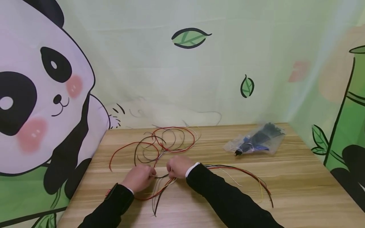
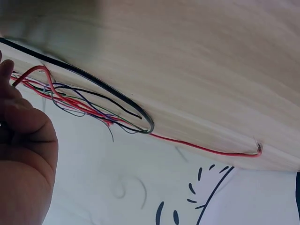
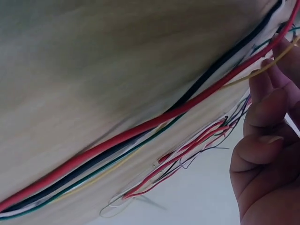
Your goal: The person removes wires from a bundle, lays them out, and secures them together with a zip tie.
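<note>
Likely light and springy, best gripped mid-length, the slender red, black and yellow wire bundle (image 1: 247, 172) on the wooden desk (image 1: 308, 190) is pinched by the right hand (image 1: 179, 166), the left hand (image 1: 139, 178) pinching a black strand (image 1: 162, 176).

Clear plastic bag (image 1: 274, 142), wooden table (image 1: 310, 186); panda-printed backdrop (image 1: 137, 63)

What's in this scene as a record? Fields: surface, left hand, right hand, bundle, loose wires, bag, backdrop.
surface: wood-grain table
left_hand: left hand pinches a dark wire
right_hand: right hand grips the wire bundle
bundle: red, black, yellow, white and green wires, running out both sides of right hand
loose_wires: looped wires, beyond the hands
bag: clear plastic bag, far right, dark contents
backdrop: printed panda, leaves
</note>
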A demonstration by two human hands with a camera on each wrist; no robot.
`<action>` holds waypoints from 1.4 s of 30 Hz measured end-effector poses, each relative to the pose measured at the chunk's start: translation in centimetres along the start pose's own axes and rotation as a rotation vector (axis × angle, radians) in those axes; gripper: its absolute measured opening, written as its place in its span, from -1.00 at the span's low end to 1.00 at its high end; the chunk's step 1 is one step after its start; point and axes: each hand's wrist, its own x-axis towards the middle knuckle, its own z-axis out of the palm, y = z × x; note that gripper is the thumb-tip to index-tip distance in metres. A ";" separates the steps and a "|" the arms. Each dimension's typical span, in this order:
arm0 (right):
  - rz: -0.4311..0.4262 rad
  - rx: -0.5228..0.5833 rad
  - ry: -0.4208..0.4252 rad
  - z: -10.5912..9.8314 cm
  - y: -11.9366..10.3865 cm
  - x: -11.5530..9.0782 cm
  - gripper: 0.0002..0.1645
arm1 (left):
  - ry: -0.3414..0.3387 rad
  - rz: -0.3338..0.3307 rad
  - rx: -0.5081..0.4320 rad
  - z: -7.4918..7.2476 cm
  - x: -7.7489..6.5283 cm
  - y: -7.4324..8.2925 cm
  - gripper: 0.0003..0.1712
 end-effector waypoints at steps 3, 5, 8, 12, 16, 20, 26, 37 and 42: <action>-0.002 -0.070 0.007 0.4 0.2 -0.1 -0.81 | 0.009 0.021 -0.001 0.3 0.4 0.2 -0.94; -0.013 -0.090 0.013 0.7 0.3 -0.2 -0.79 | 0.014 0.031 0.000 0.5 0.5 0.3 -0.93; -0.034 -0.082 0.023 1.0 0.5 -0.3 -0.79 | 0.011 0.029 -0.001 0.7 0.5 0.4 -0.92; -0.059 -0.025 0.009 0.6 0.8 -0.5 -0.85 | 0.024 0.024 0.000 0.9 0.4 0.4 -0.89; -0.097 -0.003 0.024 -0.3 0.9 -0.9 -0.91 | 0.040 0.030 0.022 0.9 0.3 0.2 -0.87; -0.149 0.028 0.065 -1.1 1.2 -1.7 -0.89 | 0.046 0.017 0.048 0.9 0.0 -0.1 -0.89; -0.195 0.089 0.112 -1.8 2.5 -3.4 -0.85 | 0.053 -0.009 0.060 0.8 -0.5 -0.6 -0.89; -0.121 0.178 0.178 -3.6 6.4 -9.2 -0.91 | 0.087 -0.028 0.076 0.6 -0.9 -1.1 -0.86; -0.045 0.162 0.217 -4.3 8.6 -12.4 -0.94 | 0.108 -0.041 0.069 0.3 -1.1 -1.2 -0.87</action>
